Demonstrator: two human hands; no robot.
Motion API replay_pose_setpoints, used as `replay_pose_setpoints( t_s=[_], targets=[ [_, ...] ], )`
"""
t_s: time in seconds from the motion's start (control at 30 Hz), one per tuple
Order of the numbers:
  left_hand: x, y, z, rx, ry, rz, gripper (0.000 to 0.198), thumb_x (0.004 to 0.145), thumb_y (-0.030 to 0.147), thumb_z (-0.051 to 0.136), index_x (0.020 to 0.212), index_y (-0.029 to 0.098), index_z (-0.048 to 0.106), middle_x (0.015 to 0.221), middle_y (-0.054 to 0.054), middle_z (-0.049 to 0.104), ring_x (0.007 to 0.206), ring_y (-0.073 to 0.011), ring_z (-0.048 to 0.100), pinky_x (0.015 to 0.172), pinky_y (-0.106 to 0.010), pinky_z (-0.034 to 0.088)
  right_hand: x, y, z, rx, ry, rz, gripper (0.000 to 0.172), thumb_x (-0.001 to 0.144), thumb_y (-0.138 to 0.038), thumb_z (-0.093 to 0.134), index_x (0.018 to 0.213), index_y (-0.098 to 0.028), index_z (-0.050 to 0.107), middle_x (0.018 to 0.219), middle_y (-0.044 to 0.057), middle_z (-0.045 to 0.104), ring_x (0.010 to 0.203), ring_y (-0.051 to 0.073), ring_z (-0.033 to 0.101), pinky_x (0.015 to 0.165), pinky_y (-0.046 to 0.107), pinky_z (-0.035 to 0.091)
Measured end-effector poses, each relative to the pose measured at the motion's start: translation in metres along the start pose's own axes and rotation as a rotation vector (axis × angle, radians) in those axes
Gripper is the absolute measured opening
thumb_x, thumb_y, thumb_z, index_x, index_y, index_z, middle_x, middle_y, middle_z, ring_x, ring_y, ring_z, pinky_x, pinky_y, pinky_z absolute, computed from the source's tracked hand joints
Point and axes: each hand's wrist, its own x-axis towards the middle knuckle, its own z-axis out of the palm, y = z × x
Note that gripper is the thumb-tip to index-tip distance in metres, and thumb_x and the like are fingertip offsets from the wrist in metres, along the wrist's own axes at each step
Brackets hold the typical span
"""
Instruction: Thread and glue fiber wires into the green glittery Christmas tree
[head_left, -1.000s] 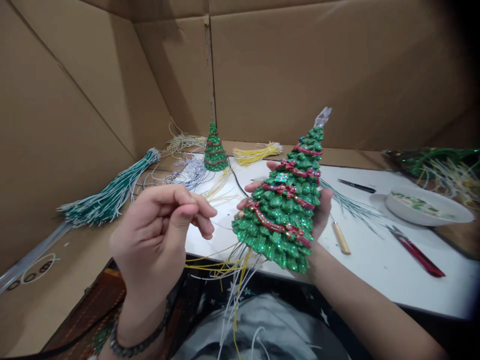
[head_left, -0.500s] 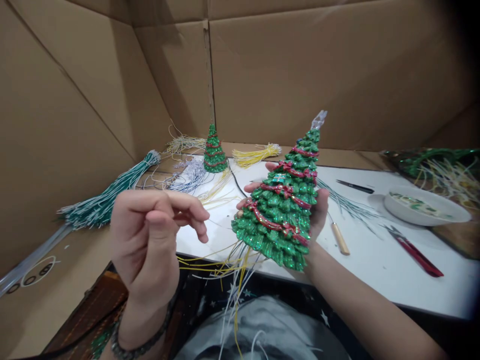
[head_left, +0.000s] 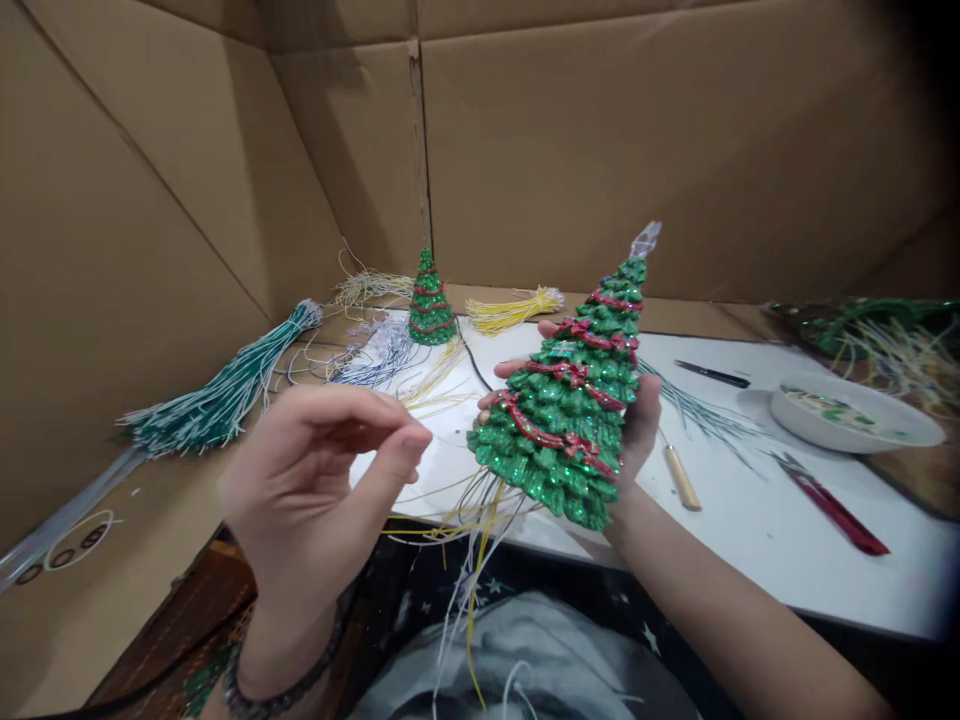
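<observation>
My right hand (head_left: 643,420) grips a glittery green model Christmas tree (head_left: 570,400) with red garlands and bows, its fingers round the back. The tree leans right, with a clear tip (head_left: 646,240) on top. Yellow and white wires (head_left: 474,560) trail from its base toward my lap. To the left of the tree, apart from it, my left hand (head_left: 330,480) is closed in a pinch, thumb against fingers. A faint thin line seems to run from the fingertips toward the tree, but what they hold is too fine to make out.
A smaller green tree (head_left: 432,305) stands at the back of the white table (head_left: 847,560). Around it lie green wires (head_left: 225,385) and yellow wires (head_left: 517,310). On the right are a white bowl (head_left: 855,430), red-handled snips (head_left: 832,505), a wooden-handled tool (head_left: 681,478) and dark tweezers (head_left: 712,374).
My left thumb has moved up and right to meet the fingertips, closing the hand into a pinch. The tree in my right hand has shifted very slightly to the right.
</observation>
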Motion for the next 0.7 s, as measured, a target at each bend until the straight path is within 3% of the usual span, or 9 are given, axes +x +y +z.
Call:
replay_pose_setpoints(
  t_s=[0.03, 0.1, 0.17, 0.23, 0.27, 0.33, 0.47, 0.57, 0.7],
  targets=[
    [0.003, 0.001, 0.001, 0.011, -0.055, 0.016, 0.007, 0.083, 0.019, 0.071, 0.082, 0.024, 0.067, 0.073, 0.003, 0.066, 0.059, -0.0081, 0.060, 0.053, -0.020, 0.049, 0.001, -0.001, 0.000, -0.018, 0.004, -0.017, 0.060, 0.073, -0.075, 0.049, 0.117, -0.035, 0.059, 0.099, 0.004, 0.074, 0.085, 0.031, 0.071, 0.079, 0.056, 0.055],
    [0.006, 0.000, 0.004, -0.037, -0.263, -0.105, 0.014, 0.089, 0.024, 0.063, 0.078, 0.020, 0.071, 0.067, 0.001, 0.068, 0.053, -0.0078, 0.061, 0.051, -0.019, 0.049, 0.003, -0.003, 0.000, -0.064, 0.018, -0.073, 0.060, 0.074, -0.075, 0.045, 0.113, -0.033, 0.062, 0.097, 0.005, 0.073, 0.092, 0.032, 0.070, 0.081, 0.055, 0.055],
    [0.007, -0.004, 0.010, -0.199, -0.522, -0.390, 0.026, 0.093, 0.033, 0.057, 0.080, 0.018, 0.073, 0.067, -0.002, 0.070, 0.053, -0.0092, 0.063, 0.051, -0.018, 0.052, 0.005, -0.003, -0.002, -0.110, 0.034, -0.125, 0.062, 0.075, -0.077, 0.042, 0.109, -0.030, 0.063, 0.096, 0.006, 0.073, 0.100, 0.034, 0.067, 0.082, 0.054, 0.054],
    [0.004, -0.008, 0.020, -0.428, -0.660, -0.646, 0.032, 0.093, 0.038, 0.054, 0.084, 0.015, 0.074, 0.073, -0.006, 0.073, 0.057, -0.0109, 0.066, 0.053, -0.019, 0.055, 0.006, -0.004, -0.003, -0.143, 0.051, -0.153, 0.063, 0.076, -0.078, 0.040, 0.108, -0.029, 0.064, 0.097, 0.007, 0.072, 0.102, 0.034, 0.066, 0.082, 0.053, 0.054],
    [0.002, -0.009, 0.026, -0.540, -0.661, -0.730, 0.034, 0.094, 0.039, 0.053, 0.085, 0.014, 0.074, 0.076, -0.007, 0.072, 0.060, -0.0114, 0.066, 0.055, -0.020, 0.056, 0.006, -0.004, -0.004, -0.153, 0.056, -0.161, 0.063, 0.076, -0.078, 0.040, 0.109, -0.029, 0.063, 0.098, 0.007, 0.072, 0.102, 0.034, 0.066, 0.081, 0.053, 0.053],
    [-0.002, -0.009, 0.037, -0.763, -0.524, -0.856, 0.031, 0.095, 0.035, 0.052, 0.089, 0.014, 0.074, 0.079, -0.005, 0.072, 0.068, -0.0125, 0.068, 0.061, -0.022, 0.059, 0.007, -0.003, -0.005, -0.170, 0.060, -0.177, 0.063, 0.077, -0.076, 0.039, 0.112, -0.030, 0.062, 0.099, 0.007, 0.071, 0.102, 0.033, 0.066, 0.081, 0.053, 0.053],
    [-0.009, -0.002, 0.049, -1.037, -0.282, -1.044, 0.027, 0.096, 0.028, 0.049, 0.101, 0.015, 0.072, 0.102, -0.007, 0.072, 0.098, -0.0166, 0.069, 0.092, -0.030, 0.056, 0.008, -0.001, -0.005, -0.242, 0.039, -0.237, 0.064, 0.081, -0.075, 0.031, 0.116, -0.030, 0.060, 0.102, 0.009, 0.070, 0.105, 0.032, 0.064, 0.083, 0.053, 0.051],
    [-0.013, 0.002, 0.052, -1.149, -0.244, -1.095, 0.032, 0.098, 0.035, 0.046, 0.110, 0.016, 0.069, 0.114, -0.009, 0.070, 0.112, -0.0198, 0.065, 0.097, -0.033, 0.054, 0.006, 0.002, -0.006, -0.267, 0.041, -0.232, 0.065, 0.080, -0.074, 0.031, 0.121, -0.030, 0.057, 0.107, 0.009, 0.070, 0.105, 0.032, 0.065, 0.083, 0.053, 0.051],
    [-0.019, 0.004, 0.057, -1.161, -0.144, -1.045, 0.030, 0.100, 0.029, 0.042, 0.117, 0.020, 0.065, 0.110, -0.006, 0.072, 0.110, -0.0180, 0.066, 0.099, -0.033, 0.053, 0.004, 0.001, -0.009, -0.242, 0.012, -0.189, 0.068, 0.078, -0.075, 0.035, 0.131, -0.035, 0.048, 0.119, 0.007, 0.066, 0.107, 0.032, 0.064, 0.083, 0.054, 0.051]
  ],
)
